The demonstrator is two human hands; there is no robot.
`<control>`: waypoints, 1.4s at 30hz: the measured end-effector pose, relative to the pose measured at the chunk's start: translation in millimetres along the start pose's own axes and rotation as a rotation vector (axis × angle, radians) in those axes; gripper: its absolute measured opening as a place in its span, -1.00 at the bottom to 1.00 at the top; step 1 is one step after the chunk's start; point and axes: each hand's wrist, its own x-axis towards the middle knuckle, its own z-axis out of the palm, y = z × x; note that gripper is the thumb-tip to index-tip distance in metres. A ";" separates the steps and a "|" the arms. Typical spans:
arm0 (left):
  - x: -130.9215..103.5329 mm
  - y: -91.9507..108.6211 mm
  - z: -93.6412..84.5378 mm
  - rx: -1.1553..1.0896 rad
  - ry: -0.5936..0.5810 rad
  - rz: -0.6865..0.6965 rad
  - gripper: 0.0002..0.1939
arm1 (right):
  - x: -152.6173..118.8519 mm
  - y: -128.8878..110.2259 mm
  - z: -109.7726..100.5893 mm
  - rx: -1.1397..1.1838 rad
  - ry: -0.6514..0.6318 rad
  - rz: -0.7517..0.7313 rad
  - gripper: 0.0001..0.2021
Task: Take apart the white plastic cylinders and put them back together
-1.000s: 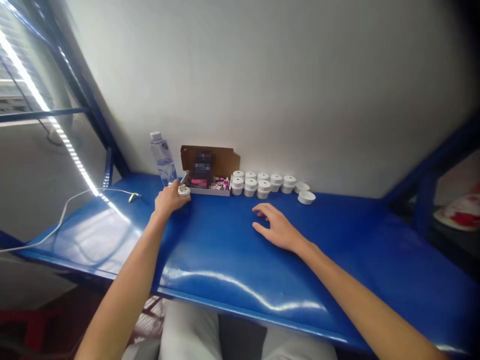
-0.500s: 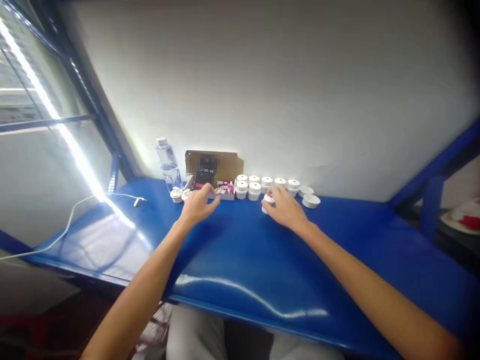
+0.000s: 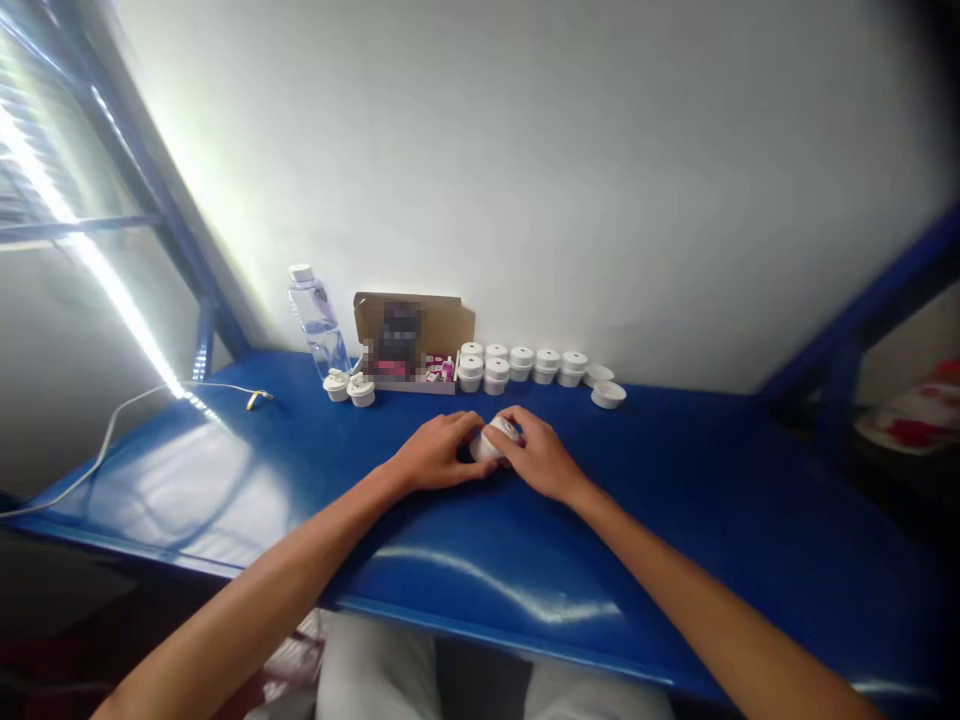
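Between my hands, just above or on the blue table (image 3: 465,540), is a small round white container with a lid (image 3: 496,438), tilted to one side. My left hand (image 3: 442,450) is closed around its lower left part. My right hand (image 3: 538,455) grips the lid end from the right, thumb in front and fingers behind. Part of the container is hidden by the fingers. Behind my hands stand several similar white lidded containers (image 3: 496,376) in two rows. To their right sit two white cups without lids, the nearer white cup (image 3: 608,396) showing more fully.
A clear water bottle (image 3: 319,325) leans at the back left, with two white pieces (image 3: 361,390) in front of it. An open cardboard box (image 3: 442,310) holds a dark device and small pink-and-white items. A white cable (image 3: 112,425) crosses the table's left end.
My right hand has brought the white container from the front of the rows toward me and left. My left hand has moved right from beside the box and taken hold of it.
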 end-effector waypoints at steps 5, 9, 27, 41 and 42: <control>-1.1 0.8 1.7 -0.012 0.023 -0.026 -0.58 | -0.8 1.5 0.2 0.216 -0.025 0.164 -0.66; -0.4 0.5 2.7 0.005 0.007 -0.010 -0.57 | -3.1 -2.8 -1.3 -0.007 -0.008 0.016 -0.72; 0.0 -7.2 -2.9 0.050 -0.071 -0.023 -0.75 | 80.3 66.5 -55.8 -0.473 0.502 -0.070 -0.51; -1.2 -5.3 -3.0 0.032 -0.075 -0.023 -0.73 | 39.0 47.5 -76.1 -0.826 0.310 0.116 -0.59; -1.4 -3.6 -1.9 0.022 -0.069 -0.026 -0.68 | 30.9 39.6 -66.5 -0.752 0.272 0.107 -0.61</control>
